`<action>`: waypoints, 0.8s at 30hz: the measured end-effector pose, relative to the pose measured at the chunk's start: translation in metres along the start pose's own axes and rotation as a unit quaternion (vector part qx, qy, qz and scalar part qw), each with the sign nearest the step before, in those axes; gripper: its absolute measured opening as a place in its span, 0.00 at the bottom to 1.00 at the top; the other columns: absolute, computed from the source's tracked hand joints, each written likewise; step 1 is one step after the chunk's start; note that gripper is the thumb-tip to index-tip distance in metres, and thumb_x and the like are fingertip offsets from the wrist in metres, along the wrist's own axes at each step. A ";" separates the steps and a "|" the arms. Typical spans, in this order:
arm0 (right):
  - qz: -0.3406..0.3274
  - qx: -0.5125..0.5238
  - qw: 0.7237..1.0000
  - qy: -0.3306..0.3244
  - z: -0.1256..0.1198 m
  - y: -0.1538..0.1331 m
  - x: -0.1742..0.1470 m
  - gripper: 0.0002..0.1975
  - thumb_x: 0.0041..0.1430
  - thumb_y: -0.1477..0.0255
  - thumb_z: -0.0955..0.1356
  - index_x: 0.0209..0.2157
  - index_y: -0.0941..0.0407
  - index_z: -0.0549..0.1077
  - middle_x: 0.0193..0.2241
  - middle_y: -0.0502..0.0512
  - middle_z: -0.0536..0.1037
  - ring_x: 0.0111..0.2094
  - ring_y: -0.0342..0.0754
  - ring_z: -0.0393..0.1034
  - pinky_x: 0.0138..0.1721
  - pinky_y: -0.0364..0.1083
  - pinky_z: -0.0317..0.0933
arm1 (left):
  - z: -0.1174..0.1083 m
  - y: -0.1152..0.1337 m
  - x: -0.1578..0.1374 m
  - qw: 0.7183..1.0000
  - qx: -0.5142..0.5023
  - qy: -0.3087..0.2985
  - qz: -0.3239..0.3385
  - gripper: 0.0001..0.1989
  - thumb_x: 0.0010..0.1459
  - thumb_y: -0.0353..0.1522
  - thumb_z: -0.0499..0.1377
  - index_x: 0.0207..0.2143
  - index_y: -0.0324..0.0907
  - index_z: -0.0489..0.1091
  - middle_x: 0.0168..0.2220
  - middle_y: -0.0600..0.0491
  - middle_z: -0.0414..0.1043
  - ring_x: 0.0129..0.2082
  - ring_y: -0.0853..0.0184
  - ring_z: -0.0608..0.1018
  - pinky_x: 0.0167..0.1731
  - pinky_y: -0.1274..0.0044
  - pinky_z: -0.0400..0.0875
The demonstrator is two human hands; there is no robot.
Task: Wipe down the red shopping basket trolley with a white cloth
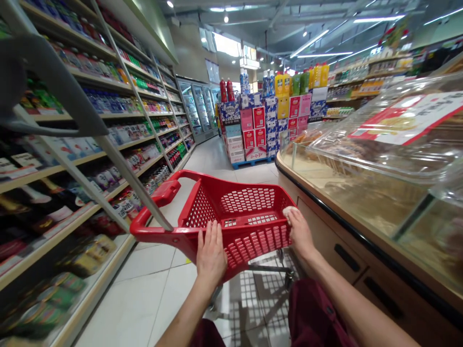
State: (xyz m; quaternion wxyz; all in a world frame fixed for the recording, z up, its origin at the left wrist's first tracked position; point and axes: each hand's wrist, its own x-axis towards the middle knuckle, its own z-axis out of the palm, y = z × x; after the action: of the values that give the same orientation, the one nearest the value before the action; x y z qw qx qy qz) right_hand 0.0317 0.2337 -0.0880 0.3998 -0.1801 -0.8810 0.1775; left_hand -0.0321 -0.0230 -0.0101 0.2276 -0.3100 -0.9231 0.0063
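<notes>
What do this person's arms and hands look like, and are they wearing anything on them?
Both forearms are bare: no sleeves reach them, and no gloves cover the left hand or the right hand. No watch, bracelet or ring shows on either. The fingers are uncovered. Below the arms, dark maroon clothing is visible.
</notes>
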 end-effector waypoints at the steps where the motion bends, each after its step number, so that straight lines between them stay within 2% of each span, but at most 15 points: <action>1: -0.011 0.009 1.000 -0.001 0.003 -0.008 -0.003 0.29 0.47 0.87 0.54 0.52 0.59 0.64 0.52 0.61 0.65 0.57 0.52 0.50 0.54 0.58 0.51 | 0.000 0.001 0.000 1.000 0.000 -0.001 0.000 0.31 0.46 0.29 0.50 0.55 0.29 0.53 0.59 0.44 0.51 0.60 0.59 0.52 0.58 0.65 0.43; 4: -0.121 0.062 0.990 -0.030 0.018 -0.048 -0.014 0.33 0.45 0.89 0.54 0.55 0.58 0.59 0.55 0.57 0.62 0.59 0.47 0.45 0.56 0.54 0.50 | -0.002 0.002 0.000 1.000 -0.001 -0.001 0.000 0.31 0.46 0.28 0.50 0.55 0.29 0.54 0.58 0.44 0.52 0.59 0.59 0.53 0.58 0.65 0.45; 6: -0.170 0.084 0.981 -0.046 0.023 -0.063 -0.017 0.33 0.45 0.88 0.54 0.55 0.58 0.59 0.55 0.56 0.61 0.59 0.46 0.44 0.56 0.53 0.49 | -0.005 0.000 -0.001 1.000 -0.007 0.001 0.008 0.30 0.46 0.28 0.49 0.55 0.30 0.55 0.58 0.45 0.54 0.59 0.60 0.54 0.58 0.64 0.45; 7: -0.167 0.084 0.981 -0.046 0.022 -0.062 -0.016 0.33 0.45 0.88 0.54 0.55 0.58 0.59 0.55 0.56 0.61 0.59 0.47 0.44 0.56 0.54 0.49 | -0.007 -0.002 -0.001 1.000 -0.010 0.005 0.008 0.30 0.46 0.28 0.49 0.55 0.31 0.55 0.57 0.46 0.54 0.59 0.60 0.54 0.58 0.64 0.45; 10: -0.078 0.060 0.995 -0.027 0.016 -0.043 -0.006 0.31 0.46 0.88 0.54 0.52 0.58 0.63 0.53 0.58 0.64 0.59 0.49 0.46 0.55 0.57 0.50 | -0.010 -0.007 -0.004 1.000 -0.015 0.018 -0.006 0.29 0.46 0.27 0.48 0.54 0.32 0.56 0.57 0.47 0.55 0.59 0.61 0.54 0.58 0.63 0.44; 12: -0.044 0.057 0.997 -0.021 0.015 -0.040 -0.001 0.31 0.46 0.88 0.54 0.52 0.58 0.64 0.52 0.59 0.65 0.58 0.49 0.48 0.55 0.57 0.50 | -0.010 -0.005 -0.004 0.999 -0.016 0.021 -0.020 0.29 0.46 0.27 0.48 0.54 0.32 0.56 0.57 0.46 0.55 0.59 0.61 0.55 0.58 0.63 0.43; 13: -0.053 0.066 0.996 -0.025 0.016 -0.045 -0.001 0.31 0.45 0.88 0.54 0.52 0.58 0.64 0.53 0.59 0.64 0.58 0.49 0.47 0.55 0.57 0.50 | -0.009 -0.002 -0.004 0.999 -0.017 0.021 -0.024 0.29 0.46 0.27 0.48 0.54 0.32 0.56 0.57 0.45 0.54 0.58 0.60 0.55 0.58 0.63 0.44; 16: -0.137 0.112 0.982 -0.059 0.021 -0.077 -0.006 0.33 0.44 0.88 0.54 0.54 0.59 0.61 0.54 0.58 0.62 0.59 0.47 0.45 0.56 0.55 0.49 | -0.009 0.003 -0.004 0.999 -0.028 0.027 -0.026 0.29 0.46 0.27 0.49 0.53 0.31 0.58 0.57 0.43 0.55 0.58 0.59 0.56 0.57 0.62 0.44; 18: -0.169 0.133 0.973 -0.085 0.020 -0.094 -0.008 0.34 0.44 0.88 0.54 0.55 0.58 0.59 0.55 0.57 0.61 0.59 0.47 0.46 0.56 0.54 0.49 | -0.013 -0.003 -0.005 0.998 -0.045 0.032 -0.007 0.27 0.47 0.27 0.49 0.52 0.34 0.60 0.55 0.45 0.58 0.57 0.60 0.58 0.57 0.62 0.42; 21: -0.127 0.137 0.977 -0.107 0.010 -0.094 -0.005 0.32 0.45 0.87 0.55 0.54 0.55 0.60 0.53 0.56 0.64 0.56 0.46 0.53 0.55 0.52 0.53 | -0.024 -0.029 -0.005 0.994 -0.055 0.095 -0.019 0.22 0.51 0.28 0.47 0.50 0.36 0.61 0.52 0.47 0.64 0.53 0.63 0.64 0.58 0.63 0.39; 23: -0.096 0.138 0.979 -0.116 0.005 -0.091 -0.001 0.30 0.47 0.85 0.55 0.53 0.56 0.62 0.52 0.57 0.65 0.54 0.46 0.57 0.54 0.51 0.55 | -0.032 -0.051 -0.004 0.985 -0.033 0.156 -0.067 0.23 0.52 0.28 0.46 0.52 0.34 0.59 0.53 0.45 0.63 0.54 0.63 0.63 0.58 0.63 0.39; 24: -0.096 0.141 0.978 -0.119 0.005 -0.094 0.000 0.29 0.47 0.85 0.55 0.52 0.58 0.63 0.52 0.58 0.65 0.54 0.47 0.57 0.54 0.51 0.55 | -0.034 -0.059 -0.003 0.983 -0.020 0.165 -0.075 0.24 0.52 0.27 0.46 0.53 0.34 0.58 0.53 0.44 0.62 0.55 0.62 0.62 0.58 0.63 0.39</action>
State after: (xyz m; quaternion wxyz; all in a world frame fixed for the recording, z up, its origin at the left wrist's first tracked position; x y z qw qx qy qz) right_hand 0.0108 0.1509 -0.0481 0.3286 -0.0140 -0.9015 0.2812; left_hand -0.0489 -0.0773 0.0285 0.3700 -0.2410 -0.8936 -0.0804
